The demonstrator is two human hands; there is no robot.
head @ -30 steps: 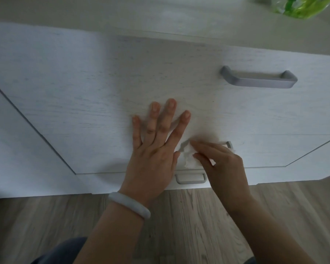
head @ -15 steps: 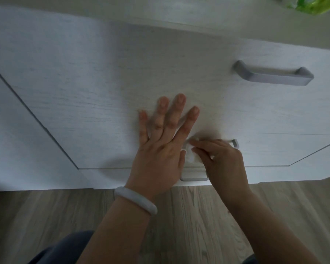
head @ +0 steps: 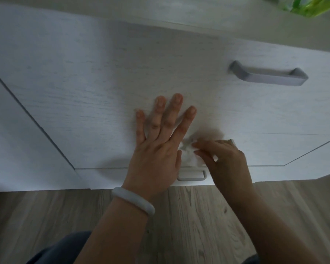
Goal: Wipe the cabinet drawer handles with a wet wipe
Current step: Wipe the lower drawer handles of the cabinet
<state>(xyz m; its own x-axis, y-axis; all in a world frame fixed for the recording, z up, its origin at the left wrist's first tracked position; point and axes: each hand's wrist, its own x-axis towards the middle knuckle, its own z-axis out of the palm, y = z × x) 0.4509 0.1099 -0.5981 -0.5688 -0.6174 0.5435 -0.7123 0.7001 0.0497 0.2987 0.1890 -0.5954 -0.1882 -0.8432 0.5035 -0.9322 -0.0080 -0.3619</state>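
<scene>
My right hand (head: 225,161) pinches a crumpled white wet wipe (head: 189,155) against the middle drawer's grey handle (head: 232,141), most of which is hidden under my fingers and the wipe. My left hand (head: 158,147), a pale bangle on its wrist, rests flat with spread fingers on the white drawer front (head: 103,111) just left of the wipe. The top drawer's grey bar handle (head: 268,77) is up on the right, untouched. Below my hands shows the bottom drawer's handle (head: 191,176).
The cabinet top (head: 160,10) runs along the upper edge, with a green object (head: 309,4) at its right end. Grey wood floor (head: 189,216) lies below the cabinet. My dark-clothed knees show at the bottom edge.
The wipe has shifted slightly along the middle handle and shows more below my right fingers. My left hand stays flat on the drawer. The view has shifted a little.
</scene>
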